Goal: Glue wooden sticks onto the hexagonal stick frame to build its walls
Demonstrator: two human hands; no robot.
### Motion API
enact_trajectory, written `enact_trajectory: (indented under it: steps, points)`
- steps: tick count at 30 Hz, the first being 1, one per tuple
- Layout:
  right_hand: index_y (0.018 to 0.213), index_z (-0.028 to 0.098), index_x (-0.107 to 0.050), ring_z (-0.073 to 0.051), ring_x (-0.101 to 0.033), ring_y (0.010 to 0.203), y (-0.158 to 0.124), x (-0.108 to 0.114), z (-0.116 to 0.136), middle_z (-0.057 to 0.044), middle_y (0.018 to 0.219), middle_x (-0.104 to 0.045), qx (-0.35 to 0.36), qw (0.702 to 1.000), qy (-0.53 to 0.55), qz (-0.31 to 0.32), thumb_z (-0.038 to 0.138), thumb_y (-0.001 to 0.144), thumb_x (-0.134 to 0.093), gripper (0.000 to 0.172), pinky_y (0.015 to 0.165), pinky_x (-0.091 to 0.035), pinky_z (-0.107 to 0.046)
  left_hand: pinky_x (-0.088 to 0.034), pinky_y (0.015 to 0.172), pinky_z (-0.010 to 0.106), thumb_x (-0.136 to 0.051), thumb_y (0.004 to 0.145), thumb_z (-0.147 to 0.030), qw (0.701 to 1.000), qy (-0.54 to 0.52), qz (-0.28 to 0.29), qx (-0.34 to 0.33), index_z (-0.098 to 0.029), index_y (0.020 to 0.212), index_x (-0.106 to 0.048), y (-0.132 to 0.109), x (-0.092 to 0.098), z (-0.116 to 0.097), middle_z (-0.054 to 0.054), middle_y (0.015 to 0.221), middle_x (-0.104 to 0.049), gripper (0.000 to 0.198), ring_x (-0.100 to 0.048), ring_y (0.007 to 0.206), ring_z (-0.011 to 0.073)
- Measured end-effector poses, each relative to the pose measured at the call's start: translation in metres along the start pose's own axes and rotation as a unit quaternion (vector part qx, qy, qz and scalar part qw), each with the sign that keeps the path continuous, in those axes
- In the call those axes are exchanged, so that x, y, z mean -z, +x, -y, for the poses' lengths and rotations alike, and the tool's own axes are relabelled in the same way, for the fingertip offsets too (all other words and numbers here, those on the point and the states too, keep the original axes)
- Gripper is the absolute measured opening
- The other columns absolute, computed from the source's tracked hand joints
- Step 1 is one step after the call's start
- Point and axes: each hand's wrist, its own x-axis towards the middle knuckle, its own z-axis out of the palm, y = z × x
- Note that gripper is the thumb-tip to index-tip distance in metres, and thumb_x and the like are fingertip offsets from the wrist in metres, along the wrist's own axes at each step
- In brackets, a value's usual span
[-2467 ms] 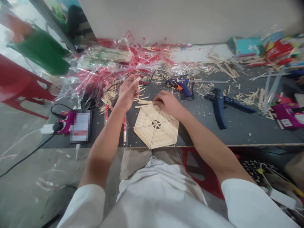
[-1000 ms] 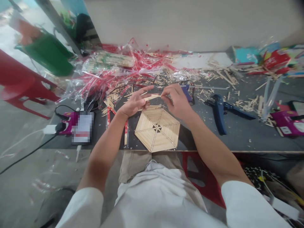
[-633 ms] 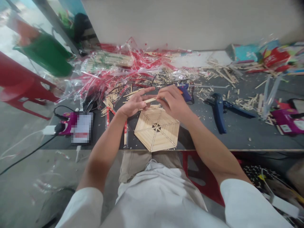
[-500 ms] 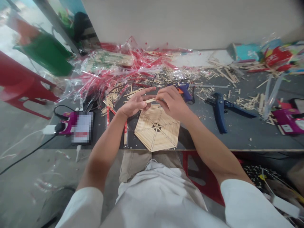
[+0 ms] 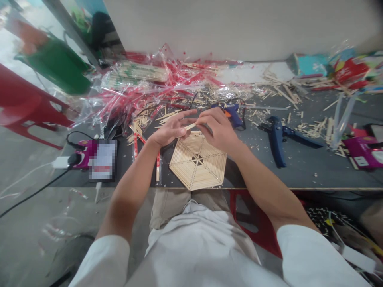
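Over the far edge of a hexagonal mat of pale wooden sticks [image 5: 206,177], both of my hands meet at a short wooden stick [image 5: 190,127]. My left hand [image 5: 170,130] has its thumb against one end, while its upper fingers stretch out toward the right. Fingertips of my right hand [image 5: 217,126] pinch the other end. The mat lies flat near the table's front edge, with a small hexagonal gap at its centre. Behind my right hand rests a blue glue gun [image 5: 235,114] with an orange trigger.
A blue cutter tool [image 5: 278,141] lies open on the dark table [image 5: 254,175] at right. Clear wrappers [image 5: 116,95] and loose sticks crowd the back. A phone [image 5: 103,161] and purple power strip [image 5: 86,155] sit at left, near a red stool [image 5: 26,107].
The short stick tilts slightly more, its right end raised. My hands and the mat stay almost where they were.
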Motion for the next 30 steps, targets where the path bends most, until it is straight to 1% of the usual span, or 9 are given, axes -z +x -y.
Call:
enact_trajectory:
  steps: [3, 7, 9, 14, 18, 21, 24, 27, 30]
  points:
    - [0.107, 0.027, -0.059, -0.025, -0.063, 0.102, 0.000, -0.002, 0.000, -0.006, 0.107, -0.066, -0.003, 1.000, 0.014, -0.009, 0.023, 0.105, -0.054, 0.007, 0.090, -0.053, -0.046, -0.050, 0.059, 0.024, -0.094, 0.061, -0.049, 0.999, 0.026, -0.009, -0.018, -0.024, 0.149, -0.060, 0.001, -0.001, 0.002, 0.016, 0.142, -0.065, 0.097, -0.063, 0.075, 0.0106]
    - [0.106, 0.029, -0.062, -0.026, -0.064, 0.107, -0.001, -0.006, -0.001, -0.007, 0.108, -0.065, -0.058, 0.997, 0.043, -0.029, 0.031, 0.105, -0.055, 0.007, 0.096, -0.054, -0.051, -0.057, 0.078, 0.029, -0.093, 0.063, -0.044, 0.994, 0.083, -0.034, -0.060, -0.028, 0.150, -0.058, 0.002, -0.001, 0.005, 0.014, 0.147, -0.062, 0.095, -0.069, 0.099, 0.0187]
    - [0.106, 0.029, -0.063, -0.027, -0.064, 0.108, -0.001, -0.007, -0.003, -0.007, 0.108, -0.065, -0.095, 0.993, 0.056, -0.035, 0.037, 0.105, -0.056, 0.011, 0.096, -0.055, -0.051, -0.058, 0.080, 0.031, -0.093, 0.066, -0.044, 0.991, 0.109, -0.038, -0.069, -0.032, 0.154, -0.053, 0.003, 0.000, 0.007, 0.012, 0.149, -0.059, 0.098, -0.069, 0.096, 0.0176]
    - [0.107, 0.025, -0.062, -0.022, -0.065, 0.094, -0.005, -0.012, -0.010, -0.008, 0.107, -0.067, -0.150, 0.984, 0.084, -0.043, 0.031, 0.103, -0.052, 0.013, 0.083, -0.058, -0.043, -0.057, 0.071, 0.031, -0.090, 0.074, -0.054, 0.974, 0.193, -0.071, -0.092, -0.043, 0.161, -0.035, 0.006, 0.004, 0.021, 0.013, 0.157, -0.048, 0.104, -0.065, 0.080, 0.0111]
    - [0.109, 0.023, -0.061, -0.020, -0.066, 0.085, -0.007, -0.017, -0.013, -0.007, 0.102, -0.069, -0.225, 0.966, 0.124, -0.022, 0.028, 0.096, -0.057, 0.014, 0.079, -0.057, -0.040, -0.052, 0.060, 0.026, -0.089, 0.074, -0.064, 0.932, 0.304, -0.130, -0.147, -0.048, 0.166, -0.016, 0.009, 0.004, 0.031, 0.015, 0.160, -0.042, 0.119, -0.063, 0.074, 0.0091]
    - [0.113, 0.022, -0.061, -0.019, -0.065, 0.079, -0.007, -0.019, -0.013, -0.005, 0.092, -0.069, -0.292, 0.935, 0.202, 0.003, 0.038, 0.099, -0.060, 0.022, 0.072, -0.056, -0.038, -0.049, 0.058, 0.023, -0.081, 0.079, -0.071, 0.892, 0.389, -0.153, -0.173, -0.048, 0.167, -0.004, 0.010, -0.001, 0.031, 0.017, 0.163, -0.037, 0.120, -0.061, 0.074, 0.0082]
    - [0.117, 0.025, -0.063, -0.018, -0.063, 0.071, -0.006, -0.020, -0.013, -0.002, 0.085, -0.068, -0.324, 0.907, 0.268, 0.021, 0.060, 0.099, -0.060, 0.040, 0.067, -0.055, -0.035, -0.050, 0.060, 0.024, -0.075, 0.084, -0.073, 0.863, 0.439, -0.150, -0.203, -0.047, 0.168, 0.003, 0.008, -0.008, 0.027, 0.017, 0.164, -0.036, 0.118, -0.061, 0.076, 0.0090]
    - [0.120, 0.026, -0.066, -0.016, -0.062, 0.068, -0.005, -0.019, -0.014, -0.001, 0.086, -0.069, -0.325, 0.897, 0.299, 0.019, 0.075, 0.094, -0.060, 0.055, 0.064, -0.055, -0.034, -0.048, 0.059, 0.024, -0.078, 0.082, -0.071, 0.867, 0.423, -0.150, -0.215, -0.048, 0.168, 0.003, 0.008, -0.015, 0.023, 0.015, 0.163, -0.038, 0.120, -0.061, 0.075, 0.0093]
    - [0.121, 0.027, -0.068, -0.014, -0.059, 0.064, -0.004, -0.019, -0.013, 0.001, 0.080, -0.065, -0.319, 0.899, 0.302, -0.001, 0.077, 0.092, -0.062, 0.059, 0.060, -0.053, -0.032, -0.045, 0.057, 0.022, -0.085, 0.075, -0.069, 0.887, 0.387, -0.154, -0.199, -0.049, 0.168, -0.004, 0.008, -0.018, 0.021, 0.014, 0.162, -0.039, 0.125, -0.059, 0.074, 0.0092]
